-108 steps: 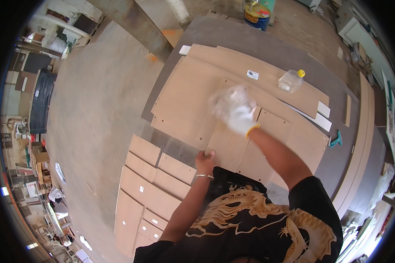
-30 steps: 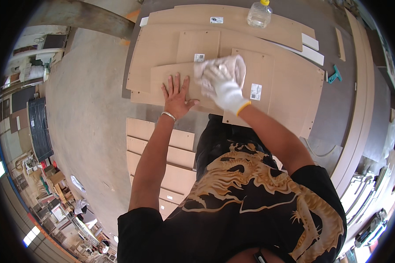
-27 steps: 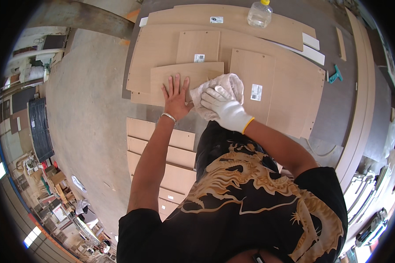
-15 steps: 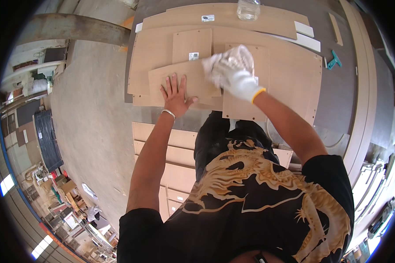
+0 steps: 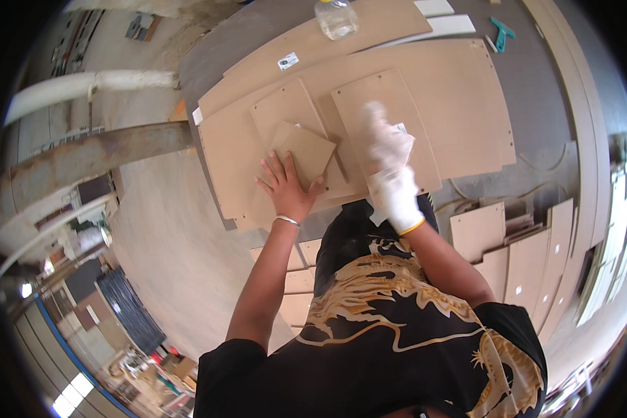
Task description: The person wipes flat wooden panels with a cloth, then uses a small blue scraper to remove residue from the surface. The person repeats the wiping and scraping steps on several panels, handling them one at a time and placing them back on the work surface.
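My bare left hand (image 5: 288, 187) has its fingers spread and rests on the near edge of a small brown panel (image 5: 308, 148), which lies at an angle over another brown panel (image 5: 283, 103). A white knit glove with a yellow cuff covers my right hand (image 5: 395, 196). Bunched in it is a pale pinkish cloth (image 5: 390, 139), smeared by motion, over a longer brown panel (image 5: 361, 97) with holes near its corners. All of these lie on a large brown board (image 5: 467, 104).
At the far side a clear bottle (image 5: 337, 21) stands on another board (image 5: 390, 19). A teal scraper-like tool (image 5: 501, 33) lies on the dark tabletop (image 5: 529, 90) at far right. More panels (image 5: 529, 258) lean below, right of my legs. A rusty beam (image 5: 97, 157) is on the left.
My right hand has moved the cloth rightward, off the small panel onto the longer one. The small panel under my left hand has turned. The whole view has rotated slightly.
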### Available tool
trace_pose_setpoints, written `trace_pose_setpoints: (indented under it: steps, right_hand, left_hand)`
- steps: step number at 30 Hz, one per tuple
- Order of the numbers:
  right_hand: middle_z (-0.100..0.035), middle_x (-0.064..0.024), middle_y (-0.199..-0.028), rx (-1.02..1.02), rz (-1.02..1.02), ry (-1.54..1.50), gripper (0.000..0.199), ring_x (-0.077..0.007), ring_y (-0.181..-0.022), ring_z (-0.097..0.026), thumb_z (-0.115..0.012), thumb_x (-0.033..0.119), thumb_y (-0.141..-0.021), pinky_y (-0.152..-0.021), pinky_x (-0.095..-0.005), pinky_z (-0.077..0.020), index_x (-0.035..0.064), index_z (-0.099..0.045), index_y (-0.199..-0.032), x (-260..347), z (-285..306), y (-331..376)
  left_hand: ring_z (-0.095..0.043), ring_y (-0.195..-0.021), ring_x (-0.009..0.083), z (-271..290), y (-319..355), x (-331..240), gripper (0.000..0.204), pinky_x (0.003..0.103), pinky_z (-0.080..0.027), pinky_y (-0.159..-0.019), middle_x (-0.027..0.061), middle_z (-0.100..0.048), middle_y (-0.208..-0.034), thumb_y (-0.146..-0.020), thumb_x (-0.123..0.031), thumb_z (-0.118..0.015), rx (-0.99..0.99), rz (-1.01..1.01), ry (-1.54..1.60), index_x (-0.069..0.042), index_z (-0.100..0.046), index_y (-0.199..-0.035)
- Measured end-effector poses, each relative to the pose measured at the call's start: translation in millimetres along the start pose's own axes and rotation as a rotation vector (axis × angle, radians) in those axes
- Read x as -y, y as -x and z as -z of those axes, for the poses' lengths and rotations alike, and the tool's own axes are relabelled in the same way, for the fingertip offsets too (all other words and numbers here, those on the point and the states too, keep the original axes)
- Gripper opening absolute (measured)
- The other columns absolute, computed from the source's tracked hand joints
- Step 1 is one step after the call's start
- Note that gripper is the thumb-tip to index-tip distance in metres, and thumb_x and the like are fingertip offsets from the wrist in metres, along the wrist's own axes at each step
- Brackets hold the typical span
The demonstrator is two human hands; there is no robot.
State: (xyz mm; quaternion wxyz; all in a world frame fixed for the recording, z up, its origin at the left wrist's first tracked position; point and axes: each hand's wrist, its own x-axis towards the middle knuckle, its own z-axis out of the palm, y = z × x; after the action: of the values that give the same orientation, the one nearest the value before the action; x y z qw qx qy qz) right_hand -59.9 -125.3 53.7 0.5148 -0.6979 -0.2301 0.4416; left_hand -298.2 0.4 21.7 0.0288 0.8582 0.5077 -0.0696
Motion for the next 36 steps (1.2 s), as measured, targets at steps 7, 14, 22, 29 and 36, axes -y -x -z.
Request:
trace_pose_setpoints:
  steps: [7, 14, 22, 29, 36]
  right_hand:
    - [-0.058, -0.0169, -0.154, 0.116, 0.569, 0.654, 0.066, -0.0333, -0.152, -0.044, -0.067, 0.032, -0.088, -0.130, -0.0546, -0.0227, 0.0040, -0.061, -0.147, -32.1, -140.1, 17.4]
    - [-0.062, -0.0161, -0.150, 0.064, 0.440, 0.570, 0.054, -0.0361, -0.153, -0.043, -0.069, 0.026, -0.085, -0.128, -0.0555, -0.0231, 0.0052, -0.070, -0.136, -16.7, -138.0, -10.0]
    - [-0.071, -0.0140, -0.106, -0.169, 0.454, 0.422, 0.021, -0.0384, -0.100, -0.066, -0.067, 0.011, -0.087, -0.086, -0.0441, -0.0551, 0.0105, -0.073, -0.107, 19.4, -45.6, -61.2]
    - [-0.063, -0.0034, -0.083, -0.936, 0.189, -0.912, 0.025, -0.0143, -0.071, -0.060, -0.061, 0.024, -0.106, -0.065, -0.0306, -0.0474, 0.0053, -0.067, -0.122, -3.4, 115.5, -3.0]
    - [-0.058, -0.0260, -0.136, -0.725, 0.309, 1.054, 0.072, -0.0469, -0.132, -0.048, -0.075, 0.024, -0.074, -0.116, -0.0560, -0.0304, -0.0019, -0.054, -0.139, -15.9, 97.7, -57.1]
  left_hand:
    - [0.000, -0.162, 0.0525, -36.5, -2.4, 34.7, 0.092, 0.078, -0.008, -0.121, 0.0293, -0.005, -0.176, -0.097, -0.056, -0.058, -0.020, -0.201, -0.083, -0.009, -0.027, -0.168]
    - [0.005, -0.160, 0.0578, -26.6, 0.6, 35.4, 0.093, 0.078, 0.000, -0.120, 0.0354, -0.003, -0.174, -0.095, -0.047, -0.059, -0.025, -0.264, 0.036, 0.002, -0.024, -0.166]
    - [-0.004, -0.159, 0.0577, -7.7, -6.6, 23.8, 0.089, 0.079, -0.005, -0.119, 0.0355, -0.011, -0.172, -0.099, -0.040, -0.058, -0.023, -0.260, 0.134, 0.005, -0.021, -0.166]
    - [-0.001, -0.158, 0.0616, 7.2, -55.6, -13.5, 0.093, 0.085, -0.005, -0.114, 0.0343, -0.013, -0.172, -0.090, -0.057, -0.072, 0.031, -0.304, 0.212, -0.017, -0.036, -0.166]
    - [-0.008, -0.158, 0.0605, -12.0, -74.0, -35.0, 0.061, 0.085, -0.007, -0.116, 0.0291, -0.026, -0.171, -0.086, -0.049, -0.079, -0.089, -0.316, 0.215, -0.021, -0.067, -0.140]
